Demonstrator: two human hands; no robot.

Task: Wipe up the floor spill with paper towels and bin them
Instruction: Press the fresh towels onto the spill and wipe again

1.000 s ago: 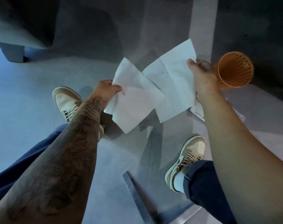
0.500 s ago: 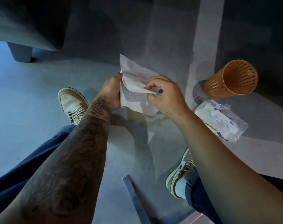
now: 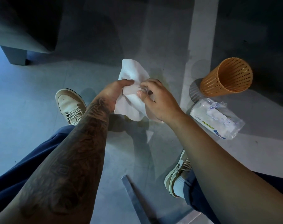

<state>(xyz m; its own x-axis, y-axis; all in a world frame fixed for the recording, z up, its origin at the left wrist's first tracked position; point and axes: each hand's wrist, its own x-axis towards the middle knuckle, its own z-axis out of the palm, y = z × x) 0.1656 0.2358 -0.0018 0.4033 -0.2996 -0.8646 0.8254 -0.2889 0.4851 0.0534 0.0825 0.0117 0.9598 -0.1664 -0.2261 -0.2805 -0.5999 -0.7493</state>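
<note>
Both hands' grip bunched paper towels (image 3: 132, 94) tighter vs 0.5s ago.

Two tan sneakers (image 3: 70, 106) stand on the grey floor (image 3: 24, 94). Beyond the left sneaker sits a dark furniture leg (image 3: 14, 55); nearer than it lies a metal strip (image 3: 134, 199).

Likely a home room: grey tiled floor (image 3: 32, 110), furniture leg (image 3: 16, 55), orange wastebasket (image 3: 226, 78).

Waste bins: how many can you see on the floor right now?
1. An orange slotted waste bin stands on the floor at the right, just beyond the plastic towel packet. More could sit outside the frame.
</note>
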